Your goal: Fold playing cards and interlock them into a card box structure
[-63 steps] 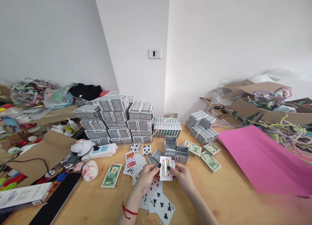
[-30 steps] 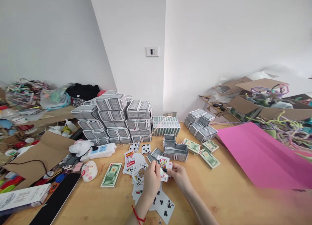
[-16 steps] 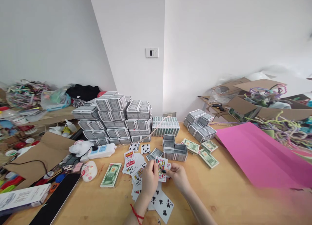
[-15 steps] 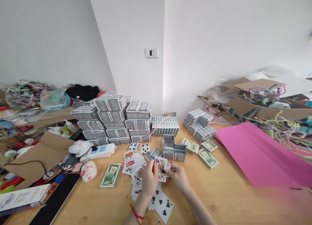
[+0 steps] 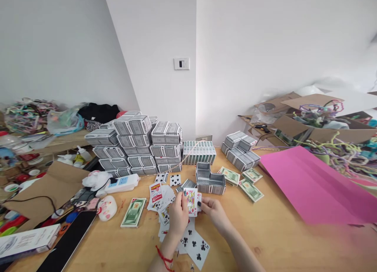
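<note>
My left hand is closed on a few playing cards, with a red-suited face card in front. Just right of it, my right hand pinches the edge of a card that shows from behind the front one. How many cards are held is hidden. Loose playing cards, mostly face up, lie beneath and left of my hands. A red-and-white card is among them. Beyond my hands stands an L-shaped piece of grey-patterned folded cards.
Stacked blocks of folded cards stand at the back left, and a smaller group at the back right. Green card packs lie on both sides. A power strip, pink sheet and cardboard box are farther out.
The held cards have shifted slightly left and up. My right thumb has slid off the front card's face toward the right edge of the card behind.
</note>
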A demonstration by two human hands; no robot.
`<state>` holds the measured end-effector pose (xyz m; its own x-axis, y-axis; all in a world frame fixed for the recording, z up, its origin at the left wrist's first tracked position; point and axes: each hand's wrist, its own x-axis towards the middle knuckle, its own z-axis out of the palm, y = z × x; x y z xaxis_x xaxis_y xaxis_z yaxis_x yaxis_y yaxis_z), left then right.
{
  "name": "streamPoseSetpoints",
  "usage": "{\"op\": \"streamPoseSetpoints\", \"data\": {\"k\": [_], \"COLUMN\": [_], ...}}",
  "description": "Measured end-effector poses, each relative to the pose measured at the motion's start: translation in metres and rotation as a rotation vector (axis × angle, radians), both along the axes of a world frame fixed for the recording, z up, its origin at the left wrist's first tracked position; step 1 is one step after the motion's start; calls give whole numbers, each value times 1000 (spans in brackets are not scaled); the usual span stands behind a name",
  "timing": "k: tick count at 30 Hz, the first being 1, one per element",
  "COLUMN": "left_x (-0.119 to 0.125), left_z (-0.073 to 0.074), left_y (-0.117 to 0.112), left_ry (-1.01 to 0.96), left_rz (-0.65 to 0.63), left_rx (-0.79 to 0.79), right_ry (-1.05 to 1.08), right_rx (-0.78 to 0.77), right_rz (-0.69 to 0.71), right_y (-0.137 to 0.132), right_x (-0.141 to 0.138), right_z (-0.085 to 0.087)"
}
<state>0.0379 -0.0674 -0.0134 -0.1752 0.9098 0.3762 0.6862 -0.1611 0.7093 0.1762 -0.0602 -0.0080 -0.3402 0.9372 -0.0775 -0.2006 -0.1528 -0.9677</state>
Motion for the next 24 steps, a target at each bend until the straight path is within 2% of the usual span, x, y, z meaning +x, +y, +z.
{"op": "streamPoseSetpoints", "data": {"k": [6, 11, 14, 16, 19, 22, 24], "left_x": [6, 15, 19, 18, 13, 4, -2], "left_z": [-2, -6, -5, -2, 4, 12, 14], "left_y": [-5, -15, -19, -19, -13, -7, -6], "left_ry": [229, 349, 349, 277, 95, -108, -184], "left_rz": [-51, -226, -284, -230, -122, -123, -132], "left_rx": [161, 265, 251, 206, 97, -16, -50], "right_ry": [-76, -332, -470, -498, -349, 65, 263], "right_rx": [66, 131, 166, 178, 150, -27, -156], "right_rz": [-91, -307, -437, -453, -337, -73, 66], "right_y": [0, -9, -16, -18, -13, -8, -7], "right_x": [-2, -8, -11, -11, -5, 4, 9], "right_z": [-4, -7, -6, -2, 9, 20, 24]}}
